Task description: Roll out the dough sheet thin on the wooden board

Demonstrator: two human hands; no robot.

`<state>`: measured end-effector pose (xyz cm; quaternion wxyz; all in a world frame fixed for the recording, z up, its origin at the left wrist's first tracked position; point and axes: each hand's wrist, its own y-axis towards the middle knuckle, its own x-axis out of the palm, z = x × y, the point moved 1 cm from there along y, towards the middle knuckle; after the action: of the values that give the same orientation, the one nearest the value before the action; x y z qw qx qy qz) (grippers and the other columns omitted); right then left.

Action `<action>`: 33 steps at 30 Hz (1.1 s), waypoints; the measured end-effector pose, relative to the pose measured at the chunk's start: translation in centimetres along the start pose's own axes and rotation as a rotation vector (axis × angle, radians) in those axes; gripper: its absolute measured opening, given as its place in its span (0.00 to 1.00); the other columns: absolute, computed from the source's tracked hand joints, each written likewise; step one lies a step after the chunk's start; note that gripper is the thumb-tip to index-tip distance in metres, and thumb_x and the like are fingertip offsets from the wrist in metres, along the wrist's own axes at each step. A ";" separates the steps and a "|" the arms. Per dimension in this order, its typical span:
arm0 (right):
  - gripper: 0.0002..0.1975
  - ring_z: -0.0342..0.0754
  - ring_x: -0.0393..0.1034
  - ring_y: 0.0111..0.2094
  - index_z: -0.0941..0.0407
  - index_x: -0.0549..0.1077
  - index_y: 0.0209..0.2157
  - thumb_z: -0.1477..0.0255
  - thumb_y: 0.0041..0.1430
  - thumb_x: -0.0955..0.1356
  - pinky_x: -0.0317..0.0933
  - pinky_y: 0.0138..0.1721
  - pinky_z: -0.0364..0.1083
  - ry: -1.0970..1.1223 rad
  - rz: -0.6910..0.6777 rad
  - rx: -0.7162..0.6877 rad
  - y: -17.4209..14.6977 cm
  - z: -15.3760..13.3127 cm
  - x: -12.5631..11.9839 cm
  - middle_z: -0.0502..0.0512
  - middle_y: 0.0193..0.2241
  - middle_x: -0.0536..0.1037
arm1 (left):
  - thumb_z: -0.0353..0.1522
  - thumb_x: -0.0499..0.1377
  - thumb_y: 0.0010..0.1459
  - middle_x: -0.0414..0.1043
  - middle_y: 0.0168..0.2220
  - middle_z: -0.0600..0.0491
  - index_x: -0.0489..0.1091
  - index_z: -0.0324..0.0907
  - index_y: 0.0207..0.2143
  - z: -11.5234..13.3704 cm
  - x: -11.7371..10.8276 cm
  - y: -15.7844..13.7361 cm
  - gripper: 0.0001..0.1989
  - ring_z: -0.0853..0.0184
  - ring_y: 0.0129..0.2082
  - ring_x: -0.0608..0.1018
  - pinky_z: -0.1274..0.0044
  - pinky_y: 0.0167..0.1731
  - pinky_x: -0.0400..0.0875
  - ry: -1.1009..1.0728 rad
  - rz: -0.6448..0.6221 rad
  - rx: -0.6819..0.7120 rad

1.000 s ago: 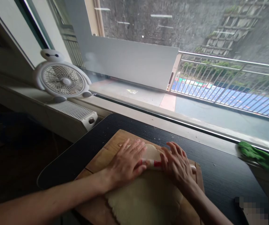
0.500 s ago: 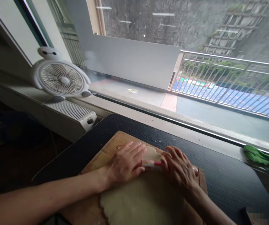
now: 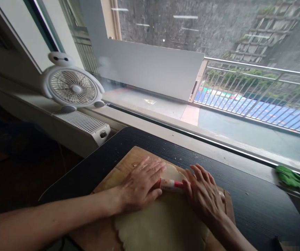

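A rolling pin (image 3: 169, 183) with a white and red label lies across a wide, flat sheet of dough (image 3: 163, 223). My left hand (image 3: 143, 181) rests palm down over the pin's left part, its fingers stretched forward. Over the right part lies my right hand (image 3: 204, 191), with fingers extended and slightly spread. Both hands cover most of the pin; its label shows between them, and a rounded end peeks out beside the right hand. Under the dough is a wooden board (image 3: 125, 165). The dough has a ragged left edge and reaches past the bottom of the view.
The board lies on a black table (image 3: 260, 198) dotted with light specks. A white fan (image 3: 75, 87) stands on the sill at left, behind a white vented unit (image 3: 87, 123). A green cloth (image 3: 293, 181) lies at far right, by the window.
The whole view has shifted a little, so everything appears slightly further right. Both hands stay on the rolling pin, with hardly any movement relative to the board.
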<state>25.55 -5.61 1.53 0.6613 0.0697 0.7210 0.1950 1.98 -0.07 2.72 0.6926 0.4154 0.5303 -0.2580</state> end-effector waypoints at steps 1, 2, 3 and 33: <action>0.18 0.55 0.52 0.57 0.54 0.67 0.50 0.64 0.63 0.57 0.50 0.54 0.55 -0.003 0.012 0.035 1.4 0.4 0.3 0.59 0.53 0.65 | 0.41 0.49 0.60 0.56 0.60 0.46 0.54 0.40 0.60 -0.9 0.3 1.3 0.28 0.58 0.61 0.56 0.60 0.60 0.47 0.002 -0.001 -0.037; 0.18 0.54 0.55 0.56 0.54 0.68 0.49 0.64 0.63 0.57 0.52 0.53 0.55 -0.002 0.012 0.081 3.0 0.9 0.7 0.59 0.52 0.66 | 0.41 0.47 0.61 0.59 0.59 0.46 0.58 0.41 0.58 -1.9 0.6 2.8 0.25 0.59 0.60 0.58 0.60 0.59 0.48 0.006 0.000 -0.084; 0.18 0.54 0.57 0.54 0.54 0.68 0.48 0.63 0.64 0.56 0.53 0.51 0.54 0.004 -0.003 0.132 4.7 1.4 1.0 0.59 0.51 0.66 | 0.40 0.45 0.62 0.61 0.58 0.46 0.62 0.41 0.55 -3.0 0.9 4.4 0.23 0.59 0.60 0.60 0.60 0.58 0.49 0.017 0.001 -0.137; 0.31 0.54 0.63 0.53 0.57 0.50 0.61 0.60 0.60 0.59 0.63 0.46 0.51 0.023 0.159 -0.142 -7.6 -5.3 -0.1 0.60 0.53 0.68 | 0.34 0.45 0.62 0.53 0.62 0.48 0.52 0.39 0.61 -0.2 -0.1 -2.2 0.25 0.61 0.62 0.54 0.64 0.60 0.48 0.025 0.035 -0.164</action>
<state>21.58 -13.58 -1.00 0.6388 0.0773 0.7051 0.2981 0.08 -1.11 2.12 0.7219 0.3698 0.5509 -0.1964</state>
